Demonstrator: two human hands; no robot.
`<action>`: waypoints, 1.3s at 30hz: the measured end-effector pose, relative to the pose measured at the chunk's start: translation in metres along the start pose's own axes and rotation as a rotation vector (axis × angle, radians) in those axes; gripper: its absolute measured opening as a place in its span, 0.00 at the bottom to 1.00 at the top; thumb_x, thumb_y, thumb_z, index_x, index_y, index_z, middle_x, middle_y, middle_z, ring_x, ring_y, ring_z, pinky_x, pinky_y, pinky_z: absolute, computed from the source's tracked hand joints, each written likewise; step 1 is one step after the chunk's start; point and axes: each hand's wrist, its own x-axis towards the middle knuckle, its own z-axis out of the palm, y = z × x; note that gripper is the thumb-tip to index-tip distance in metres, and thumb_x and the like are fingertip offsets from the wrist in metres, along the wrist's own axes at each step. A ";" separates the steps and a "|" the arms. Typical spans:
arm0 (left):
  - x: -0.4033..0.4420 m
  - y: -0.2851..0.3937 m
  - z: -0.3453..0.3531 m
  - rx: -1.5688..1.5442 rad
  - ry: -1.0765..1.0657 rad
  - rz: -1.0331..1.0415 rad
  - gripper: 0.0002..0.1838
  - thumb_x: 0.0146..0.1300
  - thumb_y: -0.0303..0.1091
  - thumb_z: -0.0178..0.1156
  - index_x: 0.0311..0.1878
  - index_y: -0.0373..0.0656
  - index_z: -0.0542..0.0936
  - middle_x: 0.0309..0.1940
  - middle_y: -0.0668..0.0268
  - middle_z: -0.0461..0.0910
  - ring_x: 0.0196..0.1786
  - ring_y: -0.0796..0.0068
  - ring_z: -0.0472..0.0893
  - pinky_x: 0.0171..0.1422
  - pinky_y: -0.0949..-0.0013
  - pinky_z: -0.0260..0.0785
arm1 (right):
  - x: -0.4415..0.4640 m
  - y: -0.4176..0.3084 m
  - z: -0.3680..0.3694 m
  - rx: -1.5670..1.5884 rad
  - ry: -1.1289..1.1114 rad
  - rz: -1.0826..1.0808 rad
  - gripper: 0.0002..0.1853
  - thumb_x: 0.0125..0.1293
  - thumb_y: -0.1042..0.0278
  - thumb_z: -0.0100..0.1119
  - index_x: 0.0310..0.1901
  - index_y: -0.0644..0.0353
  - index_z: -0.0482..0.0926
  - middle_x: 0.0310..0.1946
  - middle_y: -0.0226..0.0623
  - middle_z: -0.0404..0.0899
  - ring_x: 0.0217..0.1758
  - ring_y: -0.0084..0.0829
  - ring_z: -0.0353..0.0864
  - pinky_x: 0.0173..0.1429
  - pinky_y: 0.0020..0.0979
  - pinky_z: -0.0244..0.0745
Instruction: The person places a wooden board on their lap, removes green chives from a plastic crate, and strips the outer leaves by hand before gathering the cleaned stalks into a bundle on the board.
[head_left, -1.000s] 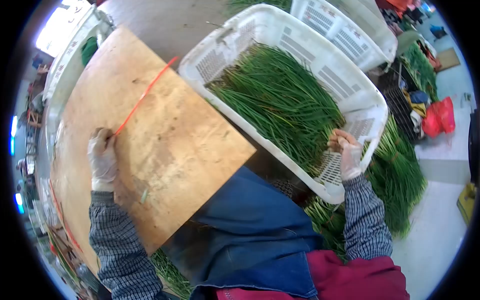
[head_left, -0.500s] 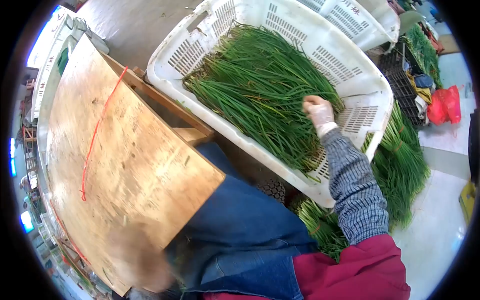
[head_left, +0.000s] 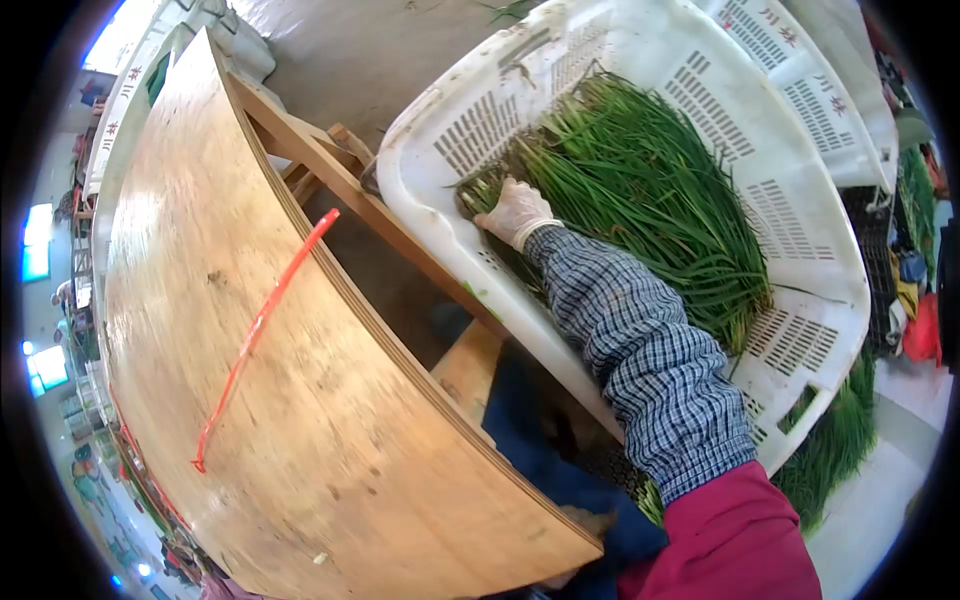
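Observation:
My right hand (head_left: 518,212), in a thin clear glove, is closed on the pale stem ends of the green Chinese chives (head_left: 650,190). The chives lie in a thick heap inside a large white plastic basket (head_left: 430,215), and my hand is at the heap's left end. A checked sleeve covers my right forearm. Of my left hand (head_left: 588,520) only a small tan patch seems to show by the lower edge of the wooden board; its fingers are hidden. On the wooden board (head_left: 250,400) lies a red plastic tie (head_left: 262,322).
More white baskets (head_left: 760,40) stand behind, at the upper right. Bundled chives (head_left: 830,450) lie on the floor right of the basket, near a red plastic bag (head_left: 922,330). A wooden frame (head_left: 330,165) runs between board and basket.
My right hand has moved left across the chives, from the right end of the heap to the stem ends. My left hand has gone from above the board to mostly out of sight. The view has shifted.

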 end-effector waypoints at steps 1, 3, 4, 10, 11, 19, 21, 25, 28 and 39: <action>0.000 -0.001 -0.001 -0.016 0.009 -0.046 0.17 0.61 0.27 0.55 0.54 0.33 0.72 0.35 0.56 0.79 0.36 0.63 0.78 0.38 0.67 0.72 | 0.006 -0.005 0.007 -0.032 -0.003 0.037 0.39 0.46 0.48 0.65 0.54 0.70 0.67 0.51 0.53 0.72 0.58 0.46 0.70 0.59 0.39 0.67; 0.001 -0.005 -0.005 -0.038 0.027 -0.116 0.17 0.61 0.27 0.55 0.54 0.33 0.72 0.35 0.56 0.79 0.36 0.64 0.78 0.38 0.68 0.72 | 0.019 -0.010 0.022 -0.129 0.051 0.084 0.37 0.48 0.49 0.64 0.54 0.68 0.66 0.51 0.50 0.72 0.56 0.47 0.70 0.57 0.44 0.67; 0.001 -0.006 -0.005 -0.049 0.030 -0.141 0.17 0.61 0.27 0.55 0.54 0.33 0.72 0.35 0.56 0.79 0.36 0.64 0.78 0.38 0.68 0.72 | 0.026 -0.011 0.030 -0.170 0.080 0.109 0.36 0.49 0.48 0.64 0.53 0.68 0.67 0.50 0.50 0.72 0.56 0.46 0.70 0.56 0.46 0.67; 0.002 -0.010 -0.008 -0.104 0.067 -0.223 0.17 0.62 0.27 0.54 0.54 0.33 0.72 0.35 0.57 0.79 0.36 0.65 0.78 0.39 0.68 0.72 | 0.046 -0.010 0.053 -0.281 0.156 0.145 0.21 0.59 0.63 0.50 0.51 0.67 0.68 0.51 0.47 0.72 0.55 0.47 0.70 0.48 0.49 0.72; 0.002 -0.011 -0.009 -0.117 0.072 -0.232 0.17 0.62 0.28 0.54 0.54 0.33 0.72 0.35 0.57 0.79 0.36 0.66 0.78 0.39 0.68 0.72 | 0.053 -0.003 0.057 -0.251 0.214 0.102 0.20 0.58 0.61 0.51 0.47 0.68 0.71 0.44 0.48 0.76 0.49 0.44 0.75 0.50 0.43 0.73; 0.002 -0.015 -0.008 -0.213 0.100 -0.270 0.17 0.63 0.28 0.54 0.54 0.34 0.72 0.36 0.58 0.79 0.36 0.68 0.78 0.40 0.69 0.72 | 0.050 0.021 -0.007 -0.042 0.020 0.045 0.26 0.46 0.55 0.67 0.42 0.69 0.75 0.41 0.56 0.77 0.49 0.46 0.77 0.54 0.36 0.72; 0.000 -0.015 -0.007 -0.223 0.101 -0.282 0.17 0.63 0.28 0.54 0.54 0.34 0.73 0.36 0.58 0.79 0.36 0.68 0.78 0.40 0.70 0.72 | 0.047 0.008 -0.002 -0.085 -0.002 0.089 0.27 0.52 0.57 0.62 0.51 0.66 0.70 0.44 0.55 0.77 0.50 0.43 0.78 0.55 0.35 0.71; 0.002 -0.015 -0.007 -0.253 0.107 -0.312 0.17 0.63 0.28 0.53 0.54 0.35 0.73 0.36 0.59 0.79 0.36 0.69 0.77 0.40 0.70 0.72 | 0.050 -0.014 0.008 -0.090 -0.084 0.182 0.43 0.56 0.52 0.59 0.66 0.64 0.49 0.55 0.53 0.70 0.57 0.45 0.73 0.59 0.47 0.66; 0.004 -0.017 -0.006 -0.273 0.110 -0.344 0.16 0.63 0.29 0.53 0.54 0.35 0.73 0.36 0.59 0.79 0.36 0.70 0.77 0.41 0.70 0.72 | 0.055 -0.025 0.022 -0.165 -0.097 0.228 0.46 0.58 0.51 0.56 0.69 0.64 0.41 0.60 0.57 0.63 0.61 0.54 0.66 0.58 0.63 0.59; 0.002 -0.016 -0.003 -0.357 0.133 -0.419 0.16 0.64 0.29 0.53 0.54 0.36 0.73 0.37 0.60 0.79 0.36 0.73 0.77 0.42 0.72 0.71 | 0.069 0.010 0.010 -0.174 0.088 0.088 0.23 0.56 0.60 0.54 0.49 0.68 0.71 0.45 0.56 0.77 0.51 0.45 0.78 0.55 0.38 0.72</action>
